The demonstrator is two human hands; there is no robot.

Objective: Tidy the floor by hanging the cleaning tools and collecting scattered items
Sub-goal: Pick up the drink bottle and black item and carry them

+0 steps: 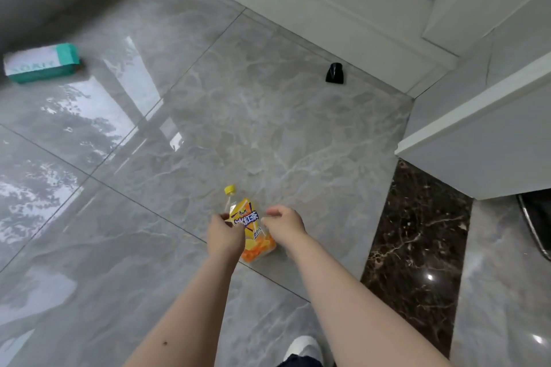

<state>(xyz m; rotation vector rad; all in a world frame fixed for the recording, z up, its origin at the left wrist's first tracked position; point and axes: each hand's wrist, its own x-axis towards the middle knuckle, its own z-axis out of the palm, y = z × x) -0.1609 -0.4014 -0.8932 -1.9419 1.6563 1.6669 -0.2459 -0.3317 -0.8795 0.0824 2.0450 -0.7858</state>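
Bottle (pixel 250 223), clear plastic with a yellow cap and a yellow label, sits tilted near the middle of the grey tiled floor (pixel 268 128), cap pointing away from the person. Left hand (pixel 224 235) has its fingers curled round the bottle's label side and grips it. Right hand (pixel 284 222) is just beside the bottle, fingers loosely curled, holding nothing. A teal and white box (pixel 40 64) lies at the floor's far left edge. A small black object (pixel 335 72) stands near the white baseboard (pixel 328 9).
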